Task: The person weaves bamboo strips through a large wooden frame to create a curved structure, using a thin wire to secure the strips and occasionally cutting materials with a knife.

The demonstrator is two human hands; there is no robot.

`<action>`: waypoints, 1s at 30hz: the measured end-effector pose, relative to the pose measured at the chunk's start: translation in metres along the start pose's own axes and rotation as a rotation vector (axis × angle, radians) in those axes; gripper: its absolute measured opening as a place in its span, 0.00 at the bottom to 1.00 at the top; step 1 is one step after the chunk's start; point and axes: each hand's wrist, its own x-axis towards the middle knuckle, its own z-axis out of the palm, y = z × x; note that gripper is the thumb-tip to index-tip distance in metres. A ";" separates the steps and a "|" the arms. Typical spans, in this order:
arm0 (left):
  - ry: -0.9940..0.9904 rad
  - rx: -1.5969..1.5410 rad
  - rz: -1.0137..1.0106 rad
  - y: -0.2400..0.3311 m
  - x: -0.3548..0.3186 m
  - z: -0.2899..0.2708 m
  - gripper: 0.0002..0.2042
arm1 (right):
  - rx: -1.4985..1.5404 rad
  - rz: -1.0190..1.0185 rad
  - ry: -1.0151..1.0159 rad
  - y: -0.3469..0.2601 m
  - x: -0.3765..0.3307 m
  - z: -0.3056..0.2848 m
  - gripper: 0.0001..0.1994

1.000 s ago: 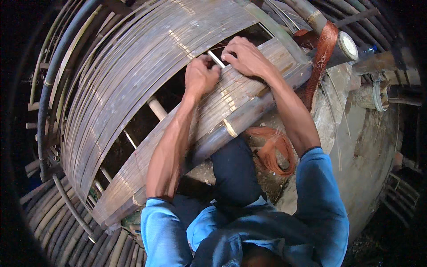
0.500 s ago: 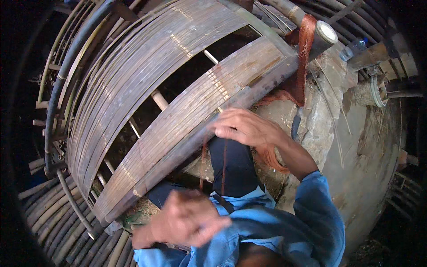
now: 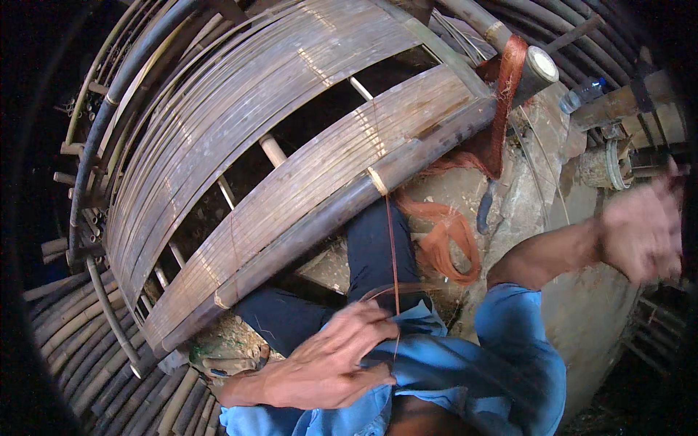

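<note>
Far left, stacked poles [image 3: 80, 330]. Next, a bowed slatted panel [image 3: 225, 109], crossed at its open gap by pale rods [image 3: 273, 150] and bordered on the near side by a dark pole [image 3: 320, 229]. Below the pole, over the lap, the left hand [image 3: 331, 360], fingers bent and loosely apart; whether anything is pinched cannot be told. Beside its fingertips, a thin reddish cord [image 3: 394, 261], run down from the pole's binding [image 3: 377, 182]. A snag of the cord on fingers or clothing is judged possible if it is drawn sideways; fraying, if it is pulled hard over a slat edge. Further right, an orange fibre hank [image 3: 445, 251], where tangling could be caused by a trailing cord end; then an orange strap [image 3: 507, 109], a clear bottle [image 3: 582, 96] and, lifted well apart, the right hand [image 3: 643, 232], blurred, its grip indeterminable.
</note>
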 end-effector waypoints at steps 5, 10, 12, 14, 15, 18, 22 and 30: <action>0.098 -0.311 0.165 0.000 -0.003 -0.012 0.13 | -0.097 0.547 -0.744 0.043 -0.116 0.066 0.25; 0.199 -0.194 0.123 0.006 -0.017 -0.001 0.15 | 0.090 0.449 -0.956 0.028 -0.167 0.095 0.20; 0.357 -0.326 0.213 0.008 -0.024 -0.002 0.15 | 0.130 0.376 -1.031 0.021 -0.173 0.099 0.25; 0.096 -0.253 0.111 0.003 -0.027 -0.003 0.11 | 0.157 0.504 -0.984 0.010 -0.180 0.086 0.29; 0.149 -0.258 0.127 -0.003 -0.030 -0.009 0.09 | 0.150 0.544 -0.971 0.013 -0.186 0.082 0.28; 0.361 -0.256 0.075 -0.041 -0.036 -0.033 0.04 | 0.151 0.870 -0.755 0.022 -0.212 0.058 0.22; 0.871 0.593 -0.469 -0.134 -0.062 -0.082 0.08 | -0.505 0.937 -0.730 0.042 -0.231 -0.001 0.16; 0.747 0.971 -0.762 -0.332 -0.149 -0.122 0.15 | -0.138 1.277 -1.795 0.011 -0.187 -0.005 0.21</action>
